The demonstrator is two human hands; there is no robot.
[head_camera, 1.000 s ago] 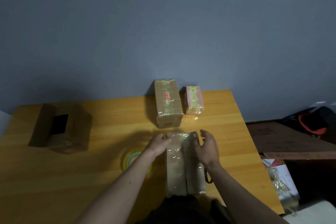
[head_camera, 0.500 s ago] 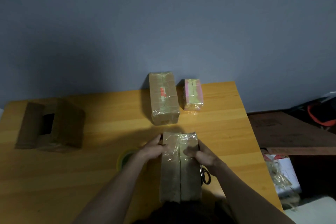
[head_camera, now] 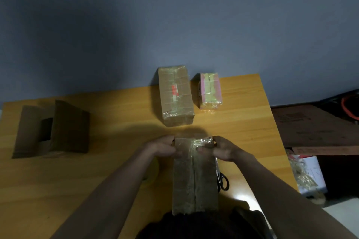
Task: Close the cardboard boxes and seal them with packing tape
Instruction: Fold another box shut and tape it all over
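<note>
Head: box (head_camera: 194,176) (taped) lengthwise, hands (head_camera: 194,148) gripping.

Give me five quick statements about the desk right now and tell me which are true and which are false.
1. Both hands are on the far end of the near box. True: the left hand and the right hand grip it from either side.
2. The box on the left is sealed with tape. False: it is open.
3. The pink box stands right of the taller taped box. True.
4. The scissors lie left of the near box. False: they lie to its right.
5. Tape crosses the near box's far end. True: clear tape shines there.
</note>
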